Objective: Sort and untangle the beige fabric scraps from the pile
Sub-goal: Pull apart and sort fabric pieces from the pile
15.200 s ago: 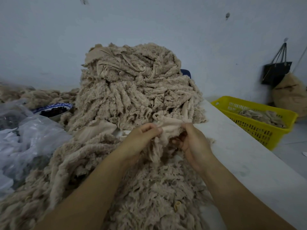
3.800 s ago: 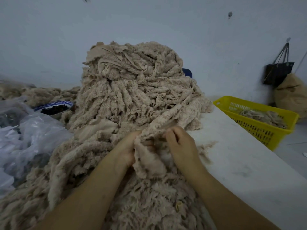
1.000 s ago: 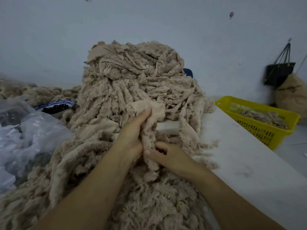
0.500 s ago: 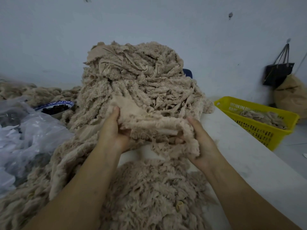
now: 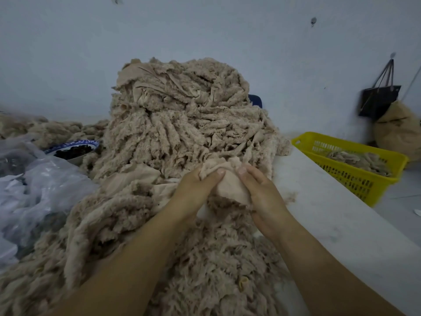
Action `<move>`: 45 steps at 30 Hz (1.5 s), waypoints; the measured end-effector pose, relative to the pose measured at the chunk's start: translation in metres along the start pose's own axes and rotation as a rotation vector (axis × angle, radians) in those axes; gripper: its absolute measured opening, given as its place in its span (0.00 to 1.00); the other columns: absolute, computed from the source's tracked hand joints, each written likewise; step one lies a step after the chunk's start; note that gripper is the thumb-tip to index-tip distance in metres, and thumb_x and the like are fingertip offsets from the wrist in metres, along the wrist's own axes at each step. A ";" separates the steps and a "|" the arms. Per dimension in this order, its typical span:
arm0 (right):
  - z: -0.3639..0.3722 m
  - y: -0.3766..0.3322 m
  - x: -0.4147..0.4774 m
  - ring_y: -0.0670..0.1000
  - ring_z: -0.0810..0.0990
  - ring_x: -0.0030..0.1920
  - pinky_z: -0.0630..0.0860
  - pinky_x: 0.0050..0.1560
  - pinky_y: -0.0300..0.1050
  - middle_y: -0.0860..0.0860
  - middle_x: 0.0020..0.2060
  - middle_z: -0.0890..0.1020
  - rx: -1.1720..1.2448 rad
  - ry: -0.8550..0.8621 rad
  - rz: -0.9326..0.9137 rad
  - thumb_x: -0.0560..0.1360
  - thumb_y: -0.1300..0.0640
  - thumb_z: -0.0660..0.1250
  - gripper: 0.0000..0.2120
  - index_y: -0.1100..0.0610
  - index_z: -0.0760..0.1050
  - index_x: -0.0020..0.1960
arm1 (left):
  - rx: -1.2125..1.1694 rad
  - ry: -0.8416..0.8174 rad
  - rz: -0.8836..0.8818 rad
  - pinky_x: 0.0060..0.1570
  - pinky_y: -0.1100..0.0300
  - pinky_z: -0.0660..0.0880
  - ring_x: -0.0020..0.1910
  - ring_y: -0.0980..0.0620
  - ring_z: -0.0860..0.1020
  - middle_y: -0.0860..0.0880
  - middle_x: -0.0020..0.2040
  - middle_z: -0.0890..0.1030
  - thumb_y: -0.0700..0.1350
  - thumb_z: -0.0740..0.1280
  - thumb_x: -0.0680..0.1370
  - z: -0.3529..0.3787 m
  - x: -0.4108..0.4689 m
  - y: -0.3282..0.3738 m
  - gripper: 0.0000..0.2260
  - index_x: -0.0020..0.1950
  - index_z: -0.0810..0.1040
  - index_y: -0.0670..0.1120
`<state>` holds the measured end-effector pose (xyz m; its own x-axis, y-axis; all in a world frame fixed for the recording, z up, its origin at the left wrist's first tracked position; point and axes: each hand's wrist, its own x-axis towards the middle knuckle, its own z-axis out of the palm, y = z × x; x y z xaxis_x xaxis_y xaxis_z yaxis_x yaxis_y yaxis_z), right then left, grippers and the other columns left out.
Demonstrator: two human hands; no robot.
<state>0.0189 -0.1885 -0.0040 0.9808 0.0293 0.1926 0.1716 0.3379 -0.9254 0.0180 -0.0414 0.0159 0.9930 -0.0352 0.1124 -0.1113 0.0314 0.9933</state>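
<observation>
- My left hand and right hand are side by side in front of me, and both pinch one scrap between thumb and fingers.
- The scrap is bunched up between my hands, low over the fluffy layer spread on the table.
- The big pile rises just behind it.
- A yellow basket stands off to my right with some scraps inside, and a plastic bag lies to my left.
</observation>
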 end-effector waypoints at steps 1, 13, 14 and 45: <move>0.000 0.000 0.001 0.47 0.85 0.48 0.81 0.45 0.41 0.46 0.46 0.87 -0.034 0.027 -0.009 0.80 0.53 0.65 0.13 0.41 0.85 0.43 | -0.037 0.012 -0.016 0.56 0.53 0.79 0.56 0.47 0.83 0.46 0.54 0.85 0.43 0.67 0.81 -0.002 0.001 0.001 0.10 0.60 0.81 0.44; -0.007 0.000 0.005 0.54 0.83 0.51 0.80 0.49 0.47 0.51 0.48 0.85 -0.138 0.122 0.001 0.78 0.48 0.68 0.13 0.56 0.79 0.56 | -0.011 -0.052 -0.026 0.51 0.61 0.74 0.54 0.56 0.81 0.57 0.52 0.85 0.62 0.62 0.79 -0.012 0.007 -0.006 0.15 0.52 0.85 0.56; -0.015 -0.010 0.008 0.54 0.82 0.49 0.79 0.45 0.46 0.53 0.47 0.84 0.081 0.226 -0.046 0.76 0.44 0.67 0.18 0.57 0.79 0.56 | 0.050 -0.052 -0.015 0.51 0.61 0.73 0.54 0.58 0.80 0.60 0.51 0.84 0.63 0.62 0.79 -0.014 0.009 -0.009 0.15 0.51 0.84 0.57; 0.020 0.010 -0.016 0.47 0.67 0.26 0.66 0.33 0.49 0.47 0.23 0.67 -1.002 -0.289 -0.236 0.78 0.34 0.56 0.28 0.51 0.62 0.28 | -0.551 0.108 -0.500 0.34 0.54 0.80 0.37 0.45 0.85 0.40 0.40 0.86 0.46 0.64 0.82 -0.010 0.008 -0.006 0.11 0.53 0.80 0.38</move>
<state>0.0033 -0.1667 -0.0103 0.8762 0.3306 0.3506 0.4812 -0.5587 -0.6755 0.0274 -0.0315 0.0109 0.9217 -0.0792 -0.3797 0.3609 0.5338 0.7648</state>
